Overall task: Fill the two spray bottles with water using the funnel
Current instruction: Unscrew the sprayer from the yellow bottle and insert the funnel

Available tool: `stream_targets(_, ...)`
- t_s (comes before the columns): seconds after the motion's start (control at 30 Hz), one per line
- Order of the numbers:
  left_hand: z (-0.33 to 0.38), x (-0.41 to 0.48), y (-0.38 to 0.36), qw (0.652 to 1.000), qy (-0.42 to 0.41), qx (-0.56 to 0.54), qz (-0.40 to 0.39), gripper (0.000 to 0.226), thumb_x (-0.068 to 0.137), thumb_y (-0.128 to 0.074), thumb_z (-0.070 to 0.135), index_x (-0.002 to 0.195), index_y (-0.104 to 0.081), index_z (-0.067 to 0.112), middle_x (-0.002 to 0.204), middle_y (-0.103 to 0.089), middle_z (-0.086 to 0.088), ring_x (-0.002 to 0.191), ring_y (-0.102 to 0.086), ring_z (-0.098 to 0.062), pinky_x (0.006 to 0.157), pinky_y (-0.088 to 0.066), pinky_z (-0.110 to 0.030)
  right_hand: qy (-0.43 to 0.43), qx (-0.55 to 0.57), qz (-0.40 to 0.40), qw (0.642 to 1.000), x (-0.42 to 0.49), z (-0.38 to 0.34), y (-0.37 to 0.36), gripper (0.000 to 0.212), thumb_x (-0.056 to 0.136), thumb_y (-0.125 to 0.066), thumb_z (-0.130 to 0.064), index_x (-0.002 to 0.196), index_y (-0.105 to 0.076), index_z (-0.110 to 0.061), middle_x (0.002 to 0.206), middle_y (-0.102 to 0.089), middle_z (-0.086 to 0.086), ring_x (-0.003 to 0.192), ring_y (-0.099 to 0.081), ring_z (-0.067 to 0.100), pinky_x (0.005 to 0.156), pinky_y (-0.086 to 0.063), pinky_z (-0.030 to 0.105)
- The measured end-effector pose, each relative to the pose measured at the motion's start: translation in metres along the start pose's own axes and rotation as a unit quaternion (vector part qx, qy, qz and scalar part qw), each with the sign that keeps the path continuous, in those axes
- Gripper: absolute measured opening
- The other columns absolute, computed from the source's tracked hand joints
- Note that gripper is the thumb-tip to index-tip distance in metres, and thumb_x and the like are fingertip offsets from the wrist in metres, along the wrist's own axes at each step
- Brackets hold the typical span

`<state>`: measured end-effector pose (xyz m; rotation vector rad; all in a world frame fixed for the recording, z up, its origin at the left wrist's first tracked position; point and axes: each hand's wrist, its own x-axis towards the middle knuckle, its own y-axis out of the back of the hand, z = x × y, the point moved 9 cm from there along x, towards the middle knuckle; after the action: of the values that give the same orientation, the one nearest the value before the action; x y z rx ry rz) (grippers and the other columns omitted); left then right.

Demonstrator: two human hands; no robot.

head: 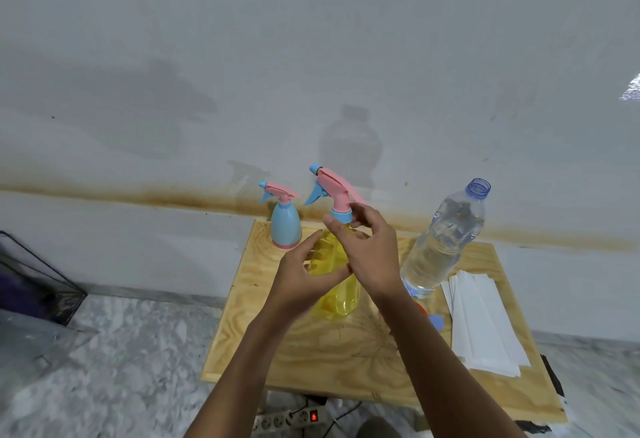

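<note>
A yellow spray bottle (341,294) with a pink and blue spray head (330,190) stands on the wooden table (311,351). My left hand (304,273) grips its yellow body from the left. My right hand (367,247) pinches the blue collar under the spray head. A blue spray bottle (284,226) with a pink trigger head stands at the table's back left corner, untouched. An uncapped clear water bottle (445,240), mostly full, stands at the right. I see no funnel; something red (421,309) peeks out by my right wrist.
A stack of white paper towels (481,323) lies on the table's right side, with a blue bottle cap (437,322) beside it. A power strip (294,418) with a lit red switch lies on the marble floor below. A dark wire basket (38,281) sits far left.
</note>
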<state>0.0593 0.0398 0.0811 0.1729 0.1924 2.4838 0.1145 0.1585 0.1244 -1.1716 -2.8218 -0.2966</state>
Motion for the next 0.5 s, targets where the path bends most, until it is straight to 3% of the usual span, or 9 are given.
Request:
stream_targets(0.17,-0.014,-0.003,-0.003,1.0,0.024,-0.005,-0.007,0.054,0.077,-0.083,0.011,0.104,-0.053,0.047,0.086,-0.065,0.04,0.086,-0.061,0.017,0.069,-0.047,-0.005,0.021,0.004,-0.008,1.0,0.003,-0.004,0.007,0.029,0.092,-0.066,-0.034,0.119,-0.067,-0.024,0.105,-0.071,-0.011,0.098,-0.065,0.01,0.089,-0.054,0.032)
stream_targets(0.27,-0.031,-0.003,-0.004,0.999,0.049,-0.007,0.002,0.053,0.073,-0.087,0.017,0.112,-0.059,0.04,0.098,-0.072,0.018,0.094,-0.067,0.001,0.076,-0.056,-0.017,0.038,0.036,-0.008,0.999,0.005,-0.01,0.014,0.029,0.096,-0.062,-0.027,0.124,-0.062,-0.022,0.102,-0.07,-0.01,0.094,-0.064,0.004,0.083,-0.051,0.019)
stream_targets(0.33,-0.046,-0.004,-0.005,0.998,0.067,0.001,0.008,0.058,0.07,-0.088,0.02,0.115,-0.057,0.039,0.104,-0.071,0.007,0.097,-0.068,-0.009,0.081,-0.059,-0.027,0.048,0.081,0.0,0.996,0.01,-0.016,0.022,0.028,0.096,-0.062,-0.022,0.123,-0.056,-0.025,0.102,-0.069,-0.004,0.093,-0.066,0.009,0.084,-0.051,0.019)
stream_targets(0.4,-0.061,-0.004,-0.007,0.996,0.082,0.023,0.012,0.059,0.068,-0.087,0.026,0.116,-0.055,0.036,0.105,-0.069,0.006,0.096,-0.067,-0.01,0.082,-0.058,-0.032,0.062,0.112,0.018,0.992,0.015,-0.021,0.032,0.024,0.096,-0.06,-0.017,0.117,-0.053,-0.029,0.099,-0.068,-0.003,0.089,-0.068,0.012,0.087,-0.054,0.026)
stream_targets(0.5,-0.081,-0.006,-0.014,0.993,0.089,0.073,0.02,0.065,0.063,-0.083,0.036,0.12,-0.051,0.028,0.109,-0.064,0.008,0.099,-0.061,-0.003,0.08,-0.051,-0.024,0.082,0.11,0.055,0.989,0.025,-0.028,0.052,0.022,0.098,-0.058,-0.016,0.112,-0.053,-0.032,0.102,-0.067,0.006,0.085,-0.067,0.012,0.086,-0.056,0.03)
